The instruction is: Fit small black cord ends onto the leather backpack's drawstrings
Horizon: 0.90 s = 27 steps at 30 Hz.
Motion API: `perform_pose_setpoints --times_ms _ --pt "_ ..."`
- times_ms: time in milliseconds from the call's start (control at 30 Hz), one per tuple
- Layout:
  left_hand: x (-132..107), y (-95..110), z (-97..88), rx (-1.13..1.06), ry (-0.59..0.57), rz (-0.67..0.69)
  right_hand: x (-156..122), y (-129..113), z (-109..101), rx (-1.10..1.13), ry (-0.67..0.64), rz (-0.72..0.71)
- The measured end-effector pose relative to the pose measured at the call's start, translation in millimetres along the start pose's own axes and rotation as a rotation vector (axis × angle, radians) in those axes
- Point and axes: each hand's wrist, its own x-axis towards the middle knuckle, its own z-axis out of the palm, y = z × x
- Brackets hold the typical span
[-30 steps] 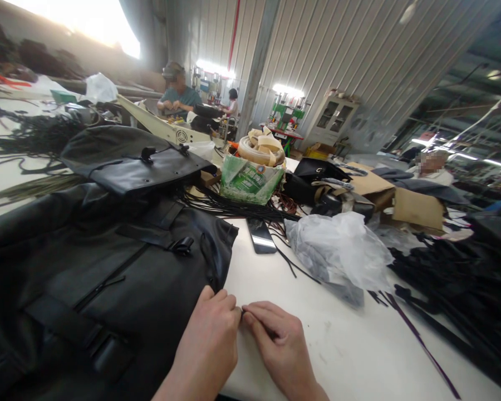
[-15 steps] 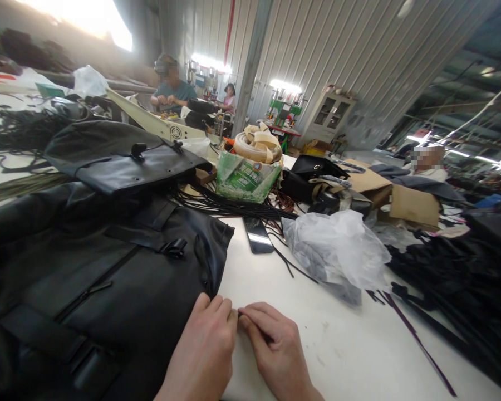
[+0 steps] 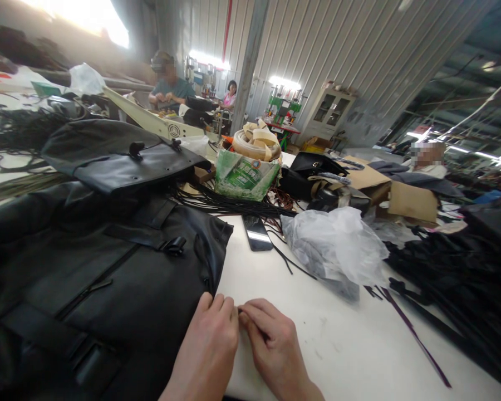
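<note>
At the surface's (image 3: 350,345) near edge, left hand (image 3: 215,331) and right hand (image 3: 273,337) curl narrow by the bag (image 3: 150,284) — hold unclear — best worked steadily.

One head-worn camera looks forward and down over the white tabletop (image 3: 350,345). The left hand (image 3: 211,337) and right hand (image 3: 276,340) are close below it, while the corrugated metal wall (image 3: 350,44) stands well back

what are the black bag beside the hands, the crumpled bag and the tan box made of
Black bag: leather or imitation leather, smooth and semi-gloss, from the soft sheen along its folds; which, the look leaves open.
Crumpled bag: probably thin plastic film, cloudy and translucent, with bright creases.
Tan box: seemingly cardboard, matt, with flat stiff-looking panels.
</note>
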Motion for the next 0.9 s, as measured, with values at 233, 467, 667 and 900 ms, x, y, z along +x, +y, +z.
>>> perform_pose_setpoints --times_ms 233,467,667,900 --pt "-8.5 -8.2 4.2 -0.290 0.002 -0.106 2.1 -4.3 -1.8 0.096 0.025 0.044" --pt "-6.0 -8.6 -2.5 -0.418 -0.060 -0.189 0.6 -8.4 -3.3 0.122 0.010 0.042" --pt "-4.0 -6.1 -2.3 -0.329 -0.073 -0.169 0.4 -6.4 0.0 0.062 0.010 0.000" --pt "-0.1 -5.4 -3.1 -0.307 -0.112 -0.160 2.5 -6.8 -0.6 0.035 -0.010 0.000"
